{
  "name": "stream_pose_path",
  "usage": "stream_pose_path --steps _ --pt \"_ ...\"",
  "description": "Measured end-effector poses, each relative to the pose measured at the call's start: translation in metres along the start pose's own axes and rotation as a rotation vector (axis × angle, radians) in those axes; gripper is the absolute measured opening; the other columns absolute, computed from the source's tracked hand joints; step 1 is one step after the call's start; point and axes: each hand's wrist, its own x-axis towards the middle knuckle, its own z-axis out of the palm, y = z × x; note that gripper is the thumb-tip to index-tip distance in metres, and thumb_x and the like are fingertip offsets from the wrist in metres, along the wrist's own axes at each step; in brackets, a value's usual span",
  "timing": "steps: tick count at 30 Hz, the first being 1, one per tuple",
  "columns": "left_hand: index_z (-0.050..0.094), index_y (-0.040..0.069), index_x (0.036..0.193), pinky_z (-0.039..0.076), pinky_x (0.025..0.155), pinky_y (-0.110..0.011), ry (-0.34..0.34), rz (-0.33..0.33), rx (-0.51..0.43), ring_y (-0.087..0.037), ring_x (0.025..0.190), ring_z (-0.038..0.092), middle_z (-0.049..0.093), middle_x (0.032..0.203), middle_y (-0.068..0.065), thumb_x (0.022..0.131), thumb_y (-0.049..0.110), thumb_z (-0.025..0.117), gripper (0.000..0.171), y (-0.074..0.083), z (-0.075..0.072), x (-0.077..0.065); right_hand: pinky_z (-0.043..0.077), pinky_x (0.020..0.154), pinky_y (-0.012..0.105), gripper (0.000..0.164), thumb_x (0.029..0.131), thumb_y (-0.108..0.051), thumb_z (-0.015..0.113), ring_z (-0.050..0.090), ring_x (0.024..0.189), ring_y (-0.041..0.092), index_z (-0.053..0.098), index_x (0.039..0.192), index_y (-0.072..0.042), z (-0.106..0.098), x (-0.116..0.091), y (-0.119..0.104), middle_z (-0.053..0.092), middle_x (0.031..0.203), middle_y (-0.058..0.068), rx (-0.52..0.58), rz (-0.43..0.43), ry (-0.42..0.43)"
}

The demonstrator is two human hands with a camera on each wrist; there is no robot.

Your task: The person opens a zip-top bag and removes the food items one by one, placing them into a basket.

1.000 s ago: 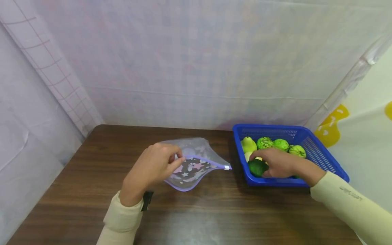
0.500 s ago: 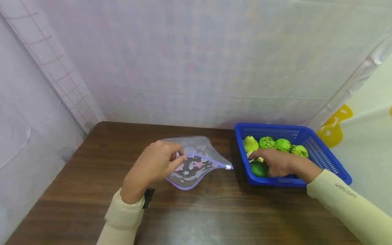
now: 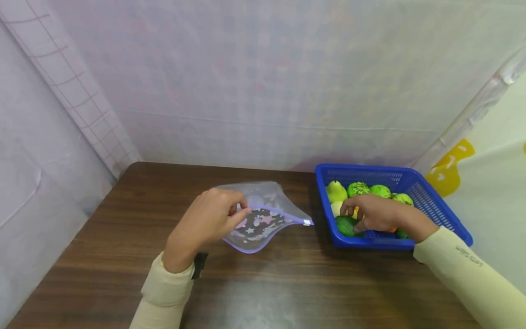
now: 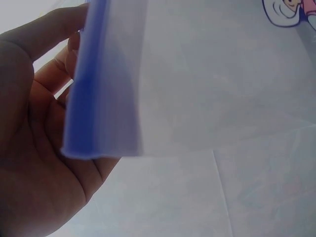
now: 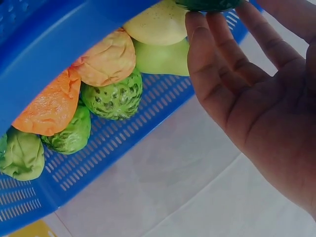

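Note:
My left hand (image 3: 209, 219) pinches the purple rim of a clear zip bag (image 3: 267, 196) with pink and white prints. The bag's mouth gapes, and a white slider (image 3: 307, 222) sits at its right end. In the left wrist view the bag's blue-purple zip strip (image 4: 86, 98) crosses in front of the curled fingers. Inside the blue basket (image 3: 445, 214), my right hand (image 3: 380, 212) has fingers and thumb about a dark green avocado (image 3: 344, 225) at the near left corner. The right wrist view shows the fingertips against the avocado (image 5: 212, 4), which is mostly cut off at the top.
Also in the basket are a green pear (image 3: 336, 192), several bumpy green fruits (image 3: 380, 191), a pale yellow fruit (image 5: 160, 24) and orange fruits (image 5: 52, 106). The brown wooden table (image 3: 123, 237) ends at a white cloth (image 3: 246, 91) behind.
My right hand has shifted slightly up and right over the avocado, its fingers more spread, uncovering an orange fruit beneath. The left hand and bag hold nearly still.

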Motion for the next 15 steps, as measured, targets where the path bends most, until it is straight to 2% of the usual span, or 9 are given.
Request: stream_pose_path --steps 6,15 --pt "0.076 0.012 0.081 0.035 0.042 -0.025 0.005 0.003 0.008 -0.007 0.050 0.044 0.053 0.056 0.006 0.084 0.019 0.074 0.008 0.000 0.000 -0.001 0.055 0.075 0.048 0.040 0.072 -0.007 0.084 0.064 0.082 0.021 0.067 0.109 -0.009 0.003 0.002 -0.003 0.069 0.101 0.010 -0.044 -0.006 0.030" --pt "0.076 0.011 0.081 0.038 0.043 -0.026 -0.006 0.003 0.006 -0.008 0.051 0.045 0.055 0.056 0.005 0.083 0.019 0.075 0.008 0.000 0.000 0.000 0.055 0.076 0.052 0.042 0.066 -0.004 0.083 0.063 0.088 0.029 0.064 0.104 -0.006 0.009 0.005 -0.011 0.069 0.097 0.014 -0.128 -0.013 0.074"
